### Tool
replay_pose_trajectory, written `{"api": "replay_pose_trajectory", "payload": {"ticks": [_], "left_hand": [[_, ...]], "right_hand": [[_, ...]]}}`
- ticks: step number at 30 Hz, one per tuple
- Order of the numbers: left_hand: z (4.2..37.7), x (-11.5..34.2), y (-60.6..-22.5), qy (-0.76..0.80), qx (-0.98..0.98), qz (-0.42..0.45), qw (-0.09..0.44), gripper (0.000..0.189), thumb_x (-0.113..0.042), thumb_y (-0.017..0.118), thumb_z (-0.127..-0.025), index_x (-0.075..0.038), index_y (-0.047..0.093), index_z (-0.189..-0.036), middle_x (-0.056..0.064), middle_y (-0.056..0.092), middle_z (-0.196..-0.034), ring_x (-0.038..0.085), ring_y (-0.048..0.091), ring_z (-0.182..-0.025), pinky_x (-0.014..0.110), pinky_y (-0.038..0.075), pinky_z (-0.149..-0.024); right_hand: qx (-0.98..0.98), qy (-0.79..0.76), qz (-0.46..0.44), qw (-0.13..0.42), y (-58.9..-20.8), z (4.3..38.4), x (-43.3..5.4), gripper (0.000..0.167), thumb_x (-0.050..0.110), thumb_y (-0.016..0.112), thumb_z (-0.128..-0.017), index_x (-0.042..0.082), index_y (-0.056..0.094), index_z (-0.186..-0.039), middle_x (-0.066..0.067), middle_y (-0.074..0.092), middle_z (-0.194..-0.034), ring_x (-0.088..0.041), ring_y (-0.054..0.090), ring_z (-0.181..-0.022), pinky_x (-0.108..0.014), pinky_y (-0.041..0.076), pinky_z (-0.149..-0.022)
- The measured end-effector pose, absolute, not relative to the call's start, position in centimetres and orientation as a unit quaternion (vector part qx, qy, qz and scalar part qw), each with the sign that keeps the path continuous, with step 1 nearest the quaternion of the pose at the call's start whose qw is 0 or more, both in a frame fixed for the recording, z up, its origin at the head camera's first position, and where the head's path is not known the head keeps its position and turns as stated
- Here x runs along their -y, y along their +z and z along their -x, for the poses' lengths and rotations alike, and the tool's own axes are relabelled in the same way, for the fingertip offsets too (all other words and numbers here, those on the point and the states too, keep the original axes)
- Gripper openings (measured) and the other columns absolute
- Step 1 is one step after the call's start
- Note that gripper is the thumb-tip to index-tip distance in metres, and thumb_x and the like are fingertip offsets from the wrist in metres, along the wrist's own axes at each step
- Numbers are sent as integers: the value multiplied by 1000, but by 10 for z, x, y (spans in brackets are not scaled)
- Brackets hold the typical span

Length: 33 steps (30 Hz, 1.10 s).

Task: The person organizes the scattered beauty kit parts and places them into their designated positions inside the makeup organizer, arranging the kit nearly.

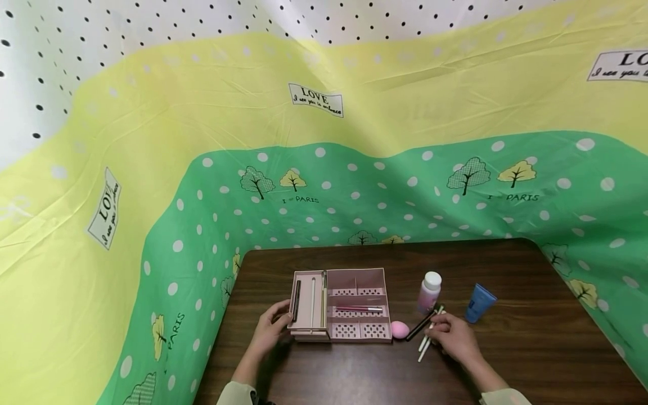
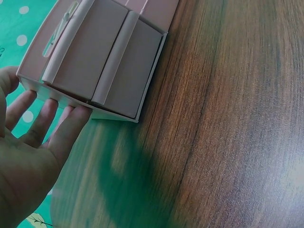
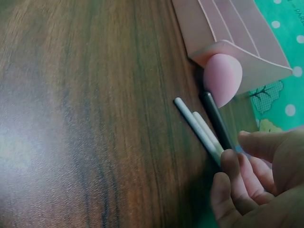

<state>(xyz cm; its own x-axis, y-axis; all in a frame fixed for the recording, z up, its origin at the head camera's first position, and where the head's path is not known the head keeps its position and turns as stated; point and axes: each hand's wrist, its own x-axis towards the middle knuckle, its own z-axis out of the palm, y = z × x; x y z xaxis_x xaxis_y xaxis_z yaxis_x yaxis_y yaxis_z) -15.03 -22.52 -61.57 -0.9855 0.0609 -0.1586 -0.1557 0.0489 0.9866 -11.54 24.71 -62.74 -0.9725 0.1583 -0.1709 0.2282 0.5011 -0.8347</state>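
Nearest the camera: pale sleeves [image 1: 235,394] at the lower edge of the head view, over a dark wood-grain desk [image 1: 354,374]. Left grip [image 1: 273,326]: fingers extended, touching the left end of a pink organizer [image 1: 305,295], not closed round it. Right grip [image 1: 454,335]: fingers bent at two white sticks [image 1: 424,349], right of the organizer; whether pinching or only touching, cannot tell. Near ends of the sticks exposed; farther portions partly covered by fingers.

Found alongside, on the organizer side: a slanting black stick [image 1: 419,327], with one end at a pink egg-shaped piece [image 1: 399,329]. Egg-shaped piece just beside the organizer's right wall, occupying the space between wall and sticks. Just beyond the right grip: a white-capped bottle [image 1: 429,292], upright. Farther right: a blue tube [image 1: 479,302], near the hand.

Observed on the organizer's left top: a black pen [image 1: 296,301], a slim white rod [image 1: 313,295] and a brush [image 1: 324,298]. Lying in the middle right compartment: reddish pens [image 1: 359,309]. Behind the desk: green dotted cloth [image 1: 395,208].
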Motion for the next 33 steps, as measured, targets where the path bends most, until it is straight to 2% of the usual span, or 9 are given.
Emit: {"api": "replay_pose_trajectory", "payload": {"ticks": [7, 14, 21, 27, 33], "left_hand": [[151, 225, -616, 689, -720, 34, 76, 46, -11, 68, -98, -2, 57, -142, 23, 60, -127, 18, 62, -102, 42, 60, -82], [151, 224, -615, 686, -723, 33, 76, 47, -11, 68, -98, -2, 57, -142, 25, 59, -128, 19, 62, -103, 44, 60, -84], [150, 224, -614, 686, -723, 30, 79, 47, -12, 68, -99, -2, 56, -144, 25, 58, -129, 18, 62, -103, 43, 60, -84], [151, 225, -614, 688, -720, 35, 80, 47, -10, 68, -98, -3, 56, -143, 25, 59, -129, 19, 62, -103, 43, 60, -83], [151, 226, -615, 684, -725, 34, 80, 47, -11, 68, -99, -2, 56, -144, 25, 58, -130, 20, 62, -104, 43, 60, -84]], "right_hand": [[-857, -491, -151, 50, -635, 115, -254, 34, 14, 79, -82, -7, 64, -105, -2, 69, -68, -17, 63, -54, -32, 53, -44], [-860, -479, -169, 50, -639, 116, -258, 37, 18, 75, -84, -8, 62, -108, -4, 69, -66, -18, 63, -49, -36, 55, -43], [-838, -505, -194, 65, -637, 119, -258, 38, 13, 76, -83, -11, 60, -109, -7, 67, -61, -17, 66, -48, -37, 59, -46], [-844, -500, -185, 64, -635, 122, -257, 29, 11, 75, -83, -10, 64, -100, -7, 67, -60, -15, 66, -47, -36, 59, -47], [-825, -524, -199, 70, -633, 125, -256, 24, 4, 69, -80, -13, 65, -96, -9, 69, -60, -15, 68, -48, -34, 60, -49]]}}
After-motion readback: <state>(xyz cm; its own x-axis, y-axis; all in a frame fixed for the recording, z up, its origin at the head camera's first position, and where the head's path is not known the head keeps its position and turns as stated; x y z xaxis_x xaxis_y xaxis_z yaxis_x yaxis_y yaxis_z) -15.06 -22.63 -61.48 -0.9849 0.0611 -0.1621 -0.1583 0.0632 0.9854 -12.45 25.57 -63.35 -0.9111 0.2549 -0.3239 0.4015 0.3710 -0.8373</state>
